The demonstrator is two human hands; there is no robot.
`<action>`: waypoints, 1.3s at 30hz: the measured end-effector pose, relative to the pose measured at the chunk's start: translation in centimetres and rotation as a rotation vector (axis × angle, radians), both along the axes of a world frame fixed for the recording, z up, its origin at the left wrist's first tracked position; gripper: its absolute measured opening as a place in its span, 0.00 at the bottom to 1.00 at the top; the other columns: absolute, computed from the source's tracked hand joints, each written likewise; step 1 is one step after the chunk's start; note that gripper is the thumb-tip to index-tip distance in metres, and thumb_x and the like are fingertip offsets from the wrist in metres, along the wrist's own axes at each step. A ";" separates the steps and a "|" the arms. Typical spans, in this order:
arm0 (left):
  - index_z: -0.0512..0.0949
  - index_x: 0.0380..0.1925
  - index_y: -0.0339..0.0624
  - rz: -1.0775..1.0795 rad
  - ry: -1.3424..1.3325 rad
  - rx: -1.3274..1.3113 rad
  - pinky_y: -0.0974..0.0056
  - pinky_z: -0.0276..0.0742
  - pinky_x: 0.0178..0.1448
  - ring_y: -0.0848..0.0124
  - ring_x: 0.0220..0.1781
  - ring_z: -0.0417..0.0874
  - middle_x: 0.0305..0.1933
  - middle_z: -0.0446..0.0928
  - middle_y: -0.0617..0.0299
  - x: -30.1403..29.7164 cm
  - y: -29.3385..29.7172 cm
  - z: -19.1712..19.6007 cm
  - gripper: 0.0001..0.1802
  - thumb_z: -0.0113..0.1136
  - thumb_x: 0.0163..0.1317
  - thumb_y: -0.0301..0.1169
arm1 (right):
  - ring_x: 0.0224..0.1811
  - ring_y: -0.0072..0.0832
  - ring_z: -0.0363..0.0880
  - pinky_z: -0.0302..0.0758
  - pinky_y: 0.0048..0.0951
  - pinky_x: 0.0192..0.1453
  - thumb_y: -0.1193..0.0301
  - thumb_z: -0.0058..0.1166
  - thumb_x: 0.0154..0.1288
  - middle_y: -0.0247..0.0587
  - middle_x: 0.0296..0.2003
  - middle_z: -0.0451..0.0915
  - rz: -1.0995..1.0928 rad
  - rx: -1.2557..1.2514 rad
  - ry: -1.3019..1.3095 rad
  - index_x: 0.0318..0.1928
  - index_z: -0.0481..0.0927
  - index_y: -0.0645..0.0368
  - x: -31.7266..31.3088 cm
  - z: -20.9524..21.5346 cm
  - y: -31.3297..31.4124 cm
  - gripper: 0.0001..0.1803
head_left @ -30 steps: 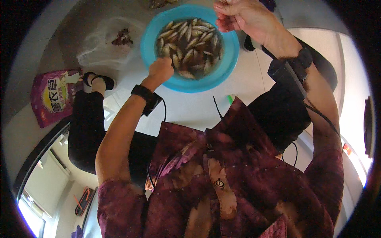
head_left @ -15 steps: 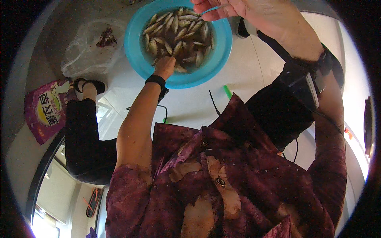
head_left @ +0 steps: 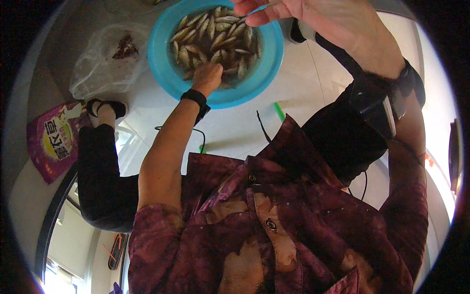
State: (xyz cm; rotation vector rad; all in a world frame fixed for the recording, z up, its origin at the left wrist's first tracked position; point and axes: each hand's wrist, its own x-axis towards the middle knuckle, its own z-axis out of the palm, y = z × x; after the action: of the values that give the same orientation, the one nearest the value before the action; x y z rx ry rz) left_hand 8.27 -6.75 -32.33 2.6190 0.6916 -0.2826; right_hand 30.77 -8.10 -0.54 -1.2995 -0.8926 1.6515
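Note:
Many small silvery-brown fish (head_left: 219, 33) lie in murky water in a light blue basin (head_left: 268, 73) on the floor. My left hand (head_left: 208, 78), with a black band at the wrist, reaches over the near rim and touches the water among the fish. Its fingers are curled and their tips hidden, so what they grip does not show. Above the basin's far right rim, my right hand (head_left: 293, 12) is turned palm up with bent fingers, partly cut off by the top edge. A thin, pale, shiny strip (head_left: 267, 6) crosses between its fingers.
Left of the basin lies a clear plastic bag (head_left: 93, 68) with dark reddish scraps (head_left: 126, 47) on it. A purple printed packet (head_left: 54, 139) lies by my left foot (head_left: 106, 109). Green sticks (head_left: 279, 111) and a black cable (head_left: 263, 126) are on the pale floor.
My left hand has moved slightly right and deeper over the fish. The basin, bag and packet appear slightly further left and up in view. My right hand stays over the far rim.

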 end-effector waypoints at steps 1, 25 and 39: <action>0.79 0.25 0.37 -0.006 -0.032 -0.004 0.47 0.77 0.35 0.50 0.33 0.81 0.30 0.79 0.47 0.6 -0.1 0.4 0.06 0.52 0.50 0.23 | 0.33 0.26 0.78 0.76 0.26 0.41 0.69 0.49 0.68 0.40 0.31 0.78 0.000 -0.005 -0.023 0.41 0.77 0.68 -0.1 0.1 0.0 0.12; 0.78 0.30 0.36 0.006 0.131 -0.280 0.48 0.75 0.47 0.46 0.43 0.79 0.37 0.78 0.41 4.4 -1.6 -2.0 0.09 0.51 0.52 0.26 | 0.33 0.25 0.77 0.74 0.25 0.42 0.65 0.50 0.67 0.40 0.31 0.79 0.004 -0.087 -0.034 0.42 0.78 0.67 -0.6 1.1 0.2 0.16; 0.75 0.24 0.31 0.338 0.028 -0.981 0.64 0.75 0.23 0.66 0.18 0.79 0.19 0.76 0.51 2.7 3.3 2.7 0.09 0.53 0.58 0.27 | 0.31 0.23 0.75 0.72 0.22 0.38 0.70 0.50 0.67 0.38 0.30 0.79 0.017 -0.082 -0.028 0.39 0.78 0.66 0.7 0.0 0.3 0.10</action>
State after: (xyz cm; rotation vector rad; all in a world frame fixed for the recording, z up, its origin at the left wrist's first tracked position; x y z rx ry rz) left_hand 10.92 -3.41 -29.68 1.5503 0.7383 -0.4197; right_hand 31.49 -7.82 -0.51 -1.3777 -0.8626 1.7026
